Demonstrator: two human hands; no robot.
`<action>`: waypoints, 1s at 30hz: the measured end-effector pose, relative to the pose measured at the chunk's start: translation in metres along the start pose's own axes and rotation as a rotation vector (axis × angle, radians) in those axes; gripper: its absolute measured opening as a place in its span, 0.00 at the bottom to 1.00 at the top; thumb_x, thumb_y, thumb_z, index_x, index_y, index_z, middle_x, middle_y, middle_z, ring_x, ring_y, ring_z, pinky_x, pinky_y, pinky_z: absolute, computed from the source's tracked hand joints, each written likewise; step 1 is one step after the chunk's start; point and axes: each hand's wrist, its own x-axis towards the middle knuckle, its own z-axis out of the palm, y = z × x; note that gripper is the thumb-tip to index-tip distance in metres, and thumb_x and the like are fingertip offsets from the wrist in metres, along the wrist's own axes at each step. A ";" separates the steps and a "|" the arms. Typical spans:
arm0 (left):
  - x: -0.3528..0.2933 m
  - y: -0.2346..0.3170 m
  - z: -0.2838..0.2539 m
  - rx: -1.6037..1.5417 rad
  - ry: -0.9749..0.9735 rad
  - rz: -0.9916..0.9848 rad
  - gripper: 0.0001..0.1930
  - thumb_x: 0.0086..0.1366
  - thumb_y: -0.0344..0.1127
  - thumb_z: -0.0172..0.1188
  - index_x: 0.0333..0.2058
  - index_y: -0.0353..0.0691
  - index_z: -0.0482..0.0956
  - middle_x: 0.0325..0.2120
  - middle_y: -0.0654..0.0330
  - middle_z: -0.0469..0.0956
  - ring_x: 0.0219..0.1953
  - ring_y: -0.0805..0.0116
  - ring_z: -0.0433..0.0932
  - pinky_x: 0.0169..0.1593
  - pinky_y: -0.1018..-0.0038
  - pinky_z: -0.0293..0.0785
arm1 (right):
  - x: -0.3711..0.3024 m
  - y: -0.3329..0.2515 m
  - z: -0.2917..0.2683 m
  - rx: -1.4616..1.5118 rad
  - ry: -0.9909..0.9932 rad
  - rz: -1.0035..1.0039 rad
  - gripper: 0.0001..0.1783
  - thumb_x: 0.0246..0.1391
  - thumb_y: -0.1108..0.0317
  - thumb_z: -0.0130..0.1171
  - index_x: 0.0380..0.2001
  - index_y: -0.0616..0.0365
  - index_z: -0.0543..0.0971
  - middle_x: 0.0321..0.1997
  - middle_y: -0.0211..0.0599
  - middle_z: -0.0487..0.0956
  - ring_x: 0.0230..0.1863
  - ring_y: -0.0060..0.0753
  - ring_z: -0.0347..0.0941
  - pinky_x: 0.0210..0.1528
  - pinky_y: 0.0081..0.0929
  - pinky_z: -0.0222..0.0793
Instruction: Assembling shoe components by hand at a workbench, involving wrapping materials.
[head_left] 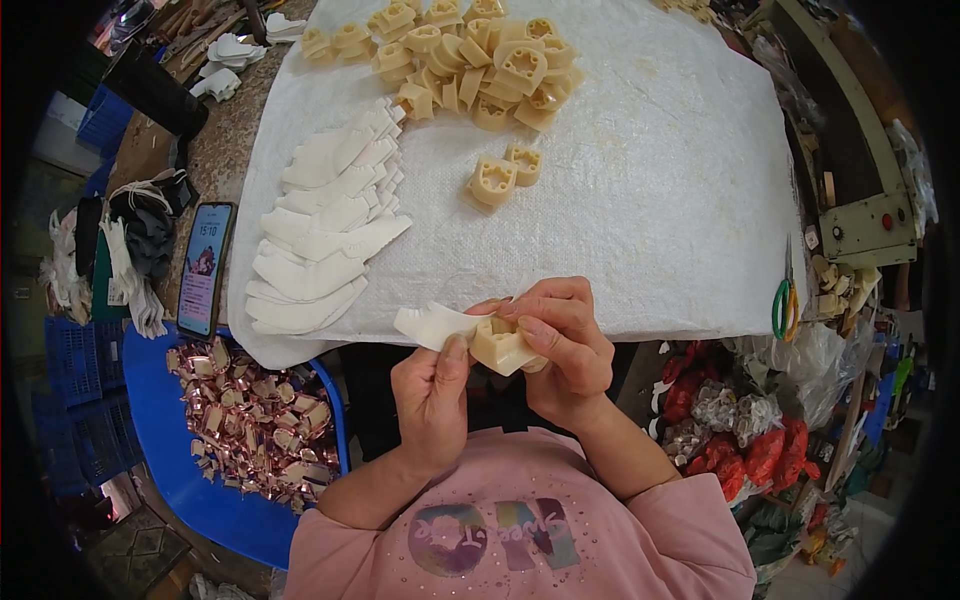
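Between my hands, just in front of the table edge, is a beige plastic shoe heel [500,349] with its hollow end tilted up. A white cut cover piece [432,326] lies against it, its free end sticking out to the left. My left hand [437,385] pinches the cover piece against the heel's left side with thumb and fingers. My right hand [572,345] grips the heel's right side, thumb over its upper edge. Fingers hide how far the cover wraps. Two loose heels [493,180] stand on the table beyond. Overlapping white cover pieces [325,235] lie in a row at left.
A pile of beige heels [480,60] sits at the back of the white-sheeted table [660,200]. Green-and-orange scissors [784,305] lie at the right edge, a phone [205,268] at the left. Below left, a blue tub [165,440] holds metallic pink pieces [260,425]. Bagged items [735,435] fill the right.
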 end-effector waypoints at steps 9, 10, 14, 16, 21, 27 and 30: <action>0.006 0.000 -0.006 0.349 0.104 0.148 0.17 0.69 0.33 0.42 0.48 0.25 0.71 0.40 0.53 0.78 0.38 0.76 0.76 0.43 0.79 0.70 | 0.003 0.006 0.002 -0.197 0.004 -0.047 0.27 0.31 0.80 0.63 0.42 0.51 0.73 0.36 0.35 0.77 0.32 0.38 0.63 0.36 0.35 0.58; 0.007 0.001 -0.008 0.363 0.103 0.105 0.17 0.69 0.33 0.42 0.48 0.25 0.72 0.40 0.54 0.78 0.36 0.75 0.76 0.42 0.79 0.70 | 0.002 0.005 0.002 -0.176 -0.014 -0.015 0.27 0.31 0.79 0.64 0.40 0.51 0.73 0.36 0.34 0.77 0.32 0.38 0.63 0.37 0.35 0.57; 0.009 0.017 -0.017 0.617 0.176 0.181 0.15 0.69 0.33 0.45 0.39 0.25 0.76 0.29 0.57 0.77 0.32 0.76 0.73 0.38 0.80 0.70 | 0.014 -0.004 -0.007 -0.294 -0.079 -0.056 0.21 0.31 0.73 0.65 0.35 0.51 0.75 0.33 0.31 0.76 0.32 0.36 0.64 0.39 0.39 0.52; 0.010 0.024 -0.011 0.652 0.174 0.197 0.14 0.69 0.32 0.46 0.38 0.25 0.76 0.27 0.59 0.77 0.30 0.78 0.71 0.35 0.81 0.68 | 0.024 -0.015 -0.010 -0.482 -0.230 -0.029 0.16 0.30 0.72 0.63 0.29 0.50 0.76 0.30 0.28 0.73 0.33 0.34 0.64 0.41 0.42 0.47; 0.011 0.015 -0.012 0.740 0.147 0.277 0.11 0.68 0.30 0.48 0.37 0.28 0.77 0.23 0.59 0.74 0.24 0.78 0.68 0.27 0.81 0.64 | 0.030 -0.019 -0.013 -0.497 -0.418 0.095 0.13 0.29 0.74 0.60 0.25 0.50 0.74 0.26 0.28 0.66 0.33 0.34 0.63 0.39 0.43 0.46; 0.012 -0.001 -0.011 0.853 0.132 0.393 0.08 0.64 0.25 0.50 0.37 0.28 0.76 0.25 0.53 0.75 0.24 0.67 0.72 0.29 0.75 0.68 | 0.022 -0.014 -0.013 -0.483 -0.500 0.027 0.13 0.29 0.75 0.59 0.24 0.52 0.71 0.27 0.32 0.64 0.32 0.36 0.61 0.38 0.42 0.46; 0.014 -0.005 -0.012 0.998 0.071 0.546 0.07 0.62 0.23 0.51 0.38 0.28 0.76 0.27 0.50 0.75 0.26 0.62 0.73 0.30 0.72 0.69 | 0.019 -0.006 -0.012 -0.455 -0.492 0.009 0.13 0.29 0.75 0.59 0.24 0.53 0.71 0.28 0.32 0.65 0.33 0.36 0.62 0.39 0.41 0.46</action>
